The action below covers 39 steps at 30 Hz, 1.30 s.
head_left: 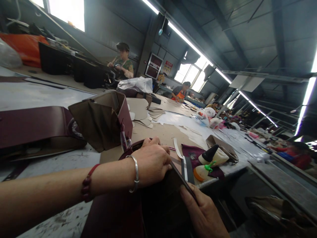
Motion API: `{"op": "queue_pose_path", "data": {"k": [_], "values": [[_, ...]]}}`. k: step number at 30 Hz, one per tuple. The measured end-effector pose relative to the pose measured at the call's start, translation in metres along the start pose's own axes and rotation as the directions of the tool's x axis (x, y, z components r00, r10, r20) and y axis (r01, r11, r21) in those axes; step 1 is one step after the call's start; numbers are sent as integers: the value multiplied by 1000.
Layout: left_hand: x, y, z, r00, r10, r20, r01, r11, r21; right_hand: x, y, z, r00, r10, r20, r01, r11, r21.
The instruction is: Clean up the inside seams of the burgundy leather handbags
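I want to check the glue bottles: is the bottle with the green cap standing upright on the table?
No, the green-capped bottle lies on its side on the dark red piece, beside the black-capped bottle.

1. The left hand [151,162] rests on top of the bag [138,211] at the near table edge; the right hand [205,215] grips the bag's right side.
2. 2 glue bottles [210,162] lie just right of the hands.
3. An open bag [104,119] stands behind the left hand.
4. A flat bag [32,127] lies left of it.

Right hand [205,215] cut off by bottom edge; co-worker faces blurred.
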<state>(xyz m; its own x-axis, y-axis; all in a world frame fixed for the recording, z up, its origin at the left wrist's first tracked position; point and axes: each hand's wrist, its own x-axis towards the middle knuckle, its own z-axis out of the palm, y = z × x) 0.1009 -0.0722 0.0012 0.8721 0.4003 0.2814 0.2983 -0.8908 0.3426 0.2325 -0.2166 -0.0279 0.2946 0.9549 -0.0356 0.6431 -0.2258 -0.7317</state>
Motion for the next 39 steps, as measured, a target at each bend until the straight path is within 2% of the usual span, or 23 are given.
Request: {"op": "queue_pose_path", "data": {"k": [5,12,16,19,22,24,27,31,35,39], "values": [[0,1,0,1000,-15,11,14,1000,13,2,2,3,999,-35,-23,34,999,-38],[0,-1,2,999,12,-44,-11,1000,26,3,2,6,990,-120,-80,116,992,-51],[0,2,0,999,-14,-35,16,999,50,4,-2,-4,981,-195,10,193,965,-177],[-1,5,-2,999,-39,-2,39,998,59,8,-13,-14,977,-195,87,213,924,-319],[-2,7,-2,999,-51,-3,51,997,62,18,-24,-15,981,-170,90,192,908,-373],[-3,7,-1,999,-38,-32,40,997,68,27,-25,-9,984,-173,50,178,901,-395],[-4,0,-1,996,17,-87,-8,995,103,38,-19,0,973,-230,2,210,885,-416],[-5,-22,-8,991,74,-113,-53,984,172,40,-13,2,964,-265,20,250,880,-404],[-7,-45,-20,996,-11,-83,22,990,142,39,-15,1,966,-257,25,247,894,-372],[-8,-50,-26,996,-76,-51,80,992,96,41,-17,2,972,-233,44,233,908,-348]]}}
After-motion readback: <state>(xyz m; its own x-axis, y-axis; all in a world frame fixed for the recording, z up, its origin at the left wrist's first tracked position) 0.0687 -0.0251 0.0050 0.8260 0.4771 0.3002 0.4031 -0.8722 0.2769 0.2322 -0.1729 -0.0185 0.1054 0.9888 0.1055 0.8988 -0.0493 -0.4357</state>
